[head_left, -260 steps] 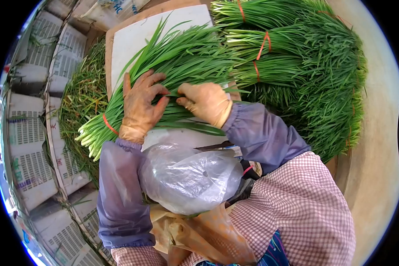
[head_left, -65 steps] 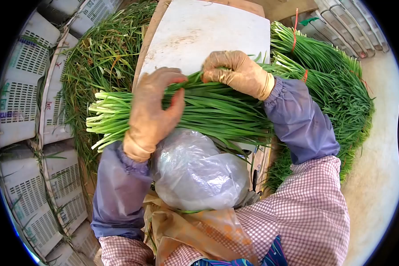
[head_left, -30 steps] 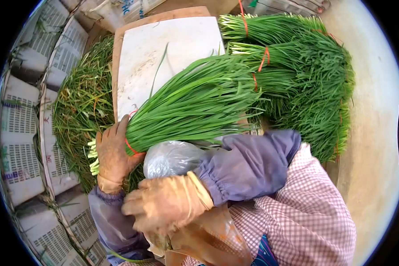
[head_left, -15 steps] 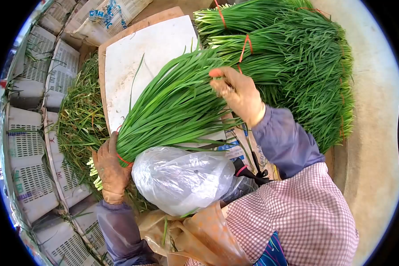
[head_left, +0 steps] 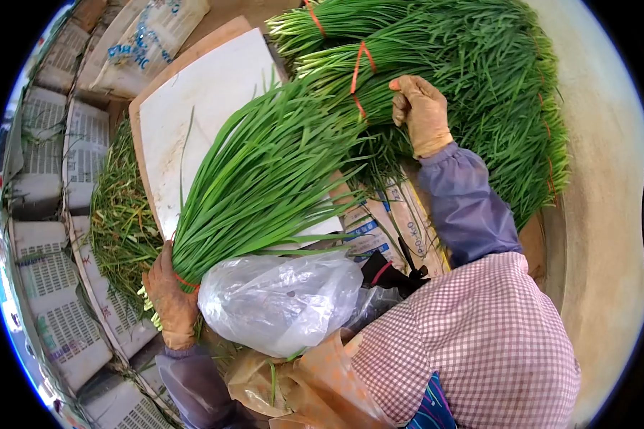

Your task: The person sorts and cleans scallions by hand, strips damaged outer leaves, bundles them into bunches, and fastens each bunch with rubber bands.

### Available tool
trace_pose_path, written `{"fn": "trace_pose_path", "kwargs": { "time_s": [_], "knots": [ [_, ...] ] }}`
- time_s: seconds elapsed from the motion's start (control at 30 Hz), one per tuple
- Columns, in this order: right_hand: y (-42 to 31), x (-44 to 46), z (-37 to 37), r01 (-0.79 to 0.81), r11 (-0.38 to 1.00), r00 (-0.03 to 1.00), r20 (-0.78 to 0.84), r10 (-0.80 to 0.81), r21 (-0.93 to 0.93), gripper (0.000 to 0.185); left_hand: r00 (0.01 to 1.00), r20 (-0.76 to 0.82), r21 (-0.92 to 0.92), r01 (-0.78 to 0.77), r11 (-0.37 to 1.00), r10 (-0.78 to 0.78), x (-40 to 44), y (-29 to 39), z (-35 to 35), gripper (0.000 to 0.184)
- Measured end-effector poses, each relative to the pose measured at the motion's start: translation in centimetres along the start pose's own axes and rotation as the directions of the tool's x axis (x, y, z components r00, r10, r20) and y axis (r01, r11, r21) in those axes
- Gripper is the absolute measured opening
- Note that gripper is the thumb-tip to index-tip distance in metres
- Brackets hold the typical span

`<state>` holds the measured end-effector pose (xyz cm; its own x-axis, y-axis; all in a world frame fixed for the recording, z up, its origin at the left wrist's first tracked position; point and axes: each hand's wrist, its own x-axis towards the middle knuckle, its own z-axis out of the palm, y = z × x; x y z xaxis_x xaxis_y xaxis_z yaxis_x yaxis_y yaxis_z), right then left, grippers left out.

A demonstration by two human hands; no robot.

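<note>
My left hand [head_left: 170,300], in a soiled brown glove, is wrapped around the base of a bunch of garlic chives [head_left: 265,171]. A red tie [head_left: 186,284] circles that bunch beside my fingers, and pale stem ends poke out behind the hand. The leaves fan up and right across a white board [head_left: 200,100]. My right hand [head_left: 422,114], also gloved, is raised near the stacked chive bundles [head_left: 472,93]. Its fingers are loosely curled, a gap shows between fingertips and thumb, and nothing is visible in it. One fingertip looks orange.
A clear plastic bag [head_left: 283,297] bulges just below the bunch. Loose trimmed leaves [head_left: 125,229] are heaped left of the board. White perforated crates [head_left: 57,286] line the left side. Printed cardboard [head_left: 408,214] lies under my right forearm, with a pale ledge [head_left: 601,214] at far right.
My right hand has moved up and right, away from the leaf tips. My left hand still grips the bunch's base. The view has shifted, so most things appear further left.
</note>
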<state>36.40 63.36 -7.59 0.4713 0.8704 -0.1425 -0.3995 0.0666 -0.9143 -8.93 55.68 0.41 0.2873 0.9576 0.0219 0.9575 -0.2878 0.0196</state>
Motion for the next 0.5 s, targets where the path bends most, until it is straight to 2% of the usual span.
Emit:
{"fn": "trace_pose_path", "kwargs": {
  "time_s": [0.03,0.1,0.13,0.27,0.33,0.37,0.43,0.5],
  "knots": [
    [0.2,-0.1,-1.7,0.002,1.000,1.000,-0.013,-0.002,0.000,0.017,0.999,0.026,-0.009,0.030,1.000,-0.030,0.1,0.0,0.0,0.087],
    [0.8,-0.6,-4.2,-0.144,0.955,0.973,0.139,0.184,-0.260,0.016,0.997,0.058,0.002,0.048,0.999,-0.048,0.0,-0.4,0.2,0.092],
    [1.4,-0.7,-4.8,-0.255,0.904,0.936,0.145,0.319,-0.343,0.021,0.997,0.059,0.005,0.039,0.999,-0.039,0.0,-0.5,0.2,0.092],
    [3.1,-0.6,-3.3,-0.460,0.857,0.823,0.249,0.510,-0.234,0.024,0.998,0.069,-0.006,-0.002,1.000,0.003,0.5,-0.5,-0.1,0.097],
    [3.9,-0.4,-1.8,-0.481,0.806,0.786,0.239,0.571,-0.345,0.023,0.978,0.204,0.048,0.027,0.998,-0.036,1.5,-0.3,-0.9,0.095],
    [4.5,-0.5,-1.2,-0.490,0.800,0.778,0.239,0.580,-0.347,0.023,0.969,0.245,0.047,0.022,0.999,-0.032,1.9,-0.4,-1.1,0.093],
    [5.6,-0.6,-0.6,-0.286,0.873,0.887,0.236,0.397,-0.394,0.018,0.968,0.250,0.042,-0.001,0.999,-0.010,2.3,-0.6,-0.9,0.093],
    [5.7,-0.6,-0.3,-0.257,0.896,0.903,0.241,0.356,-0.362,0.016,0.970,0.243,0.011,-0.029,1.000,0.026,2.5,-1.1,-0.8,0.093]
  ]
}}
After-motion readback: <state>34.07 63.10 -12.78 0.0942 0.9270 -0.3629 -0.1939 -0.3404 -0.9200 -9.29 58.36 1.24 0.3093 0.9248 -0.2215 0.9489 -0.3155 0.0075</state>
